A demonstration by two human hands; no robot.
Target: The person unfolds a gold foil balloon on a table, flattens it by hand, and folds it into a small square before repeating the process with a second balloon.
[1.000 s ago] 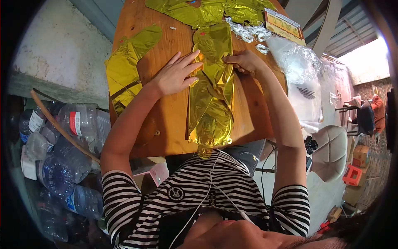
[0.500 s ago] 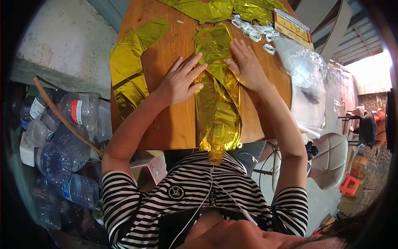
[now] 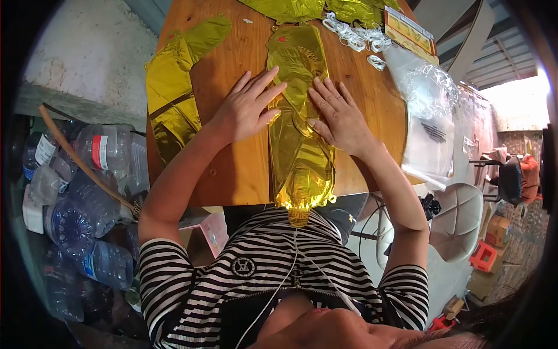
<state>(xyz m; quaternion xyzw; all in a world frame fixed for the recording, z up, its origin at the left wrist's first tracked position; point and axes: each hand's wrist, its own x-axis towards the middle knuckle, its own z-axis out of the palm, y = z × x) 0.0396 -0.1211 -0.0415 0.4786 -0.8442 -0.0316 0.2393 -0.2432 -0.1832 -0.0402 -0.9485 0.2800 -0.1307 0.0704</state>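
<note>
A flat gold foil balloon (image 3: 296, 139) lies lengthwise on the wooden table (image 3: 232, 168), its near end hanging past the front edge. A red dot marks its far end. My left hand (image 3: 247, 107) rests along its left edge, fingers spread and pointing away from me. On the right side, my right hand (image 3: 337, 113) lies flat with its fingertips and thumb on the foil. Neither hand grips anything. Another folded gold foil balloon (image 3: 171, 87) lies to the left, also with a red dot.
More gold foil (image 3: 285, 9) covers the far edge. White string bundles (image 3: 354, 35) lie beside a printed packet (image 3: 410, 38). Clear plastic bags (image 3: 430, 139) sit at the right. Empty plastic bottles (image 3: 75, 215) are piled at the left, near a chair (image 3: 459, 215) opposite.
My right hand has slid toward me along the balloon and onto its foil. The upper part of the balloon looks flatter and more spread. My left hand has barely moved.
</note>
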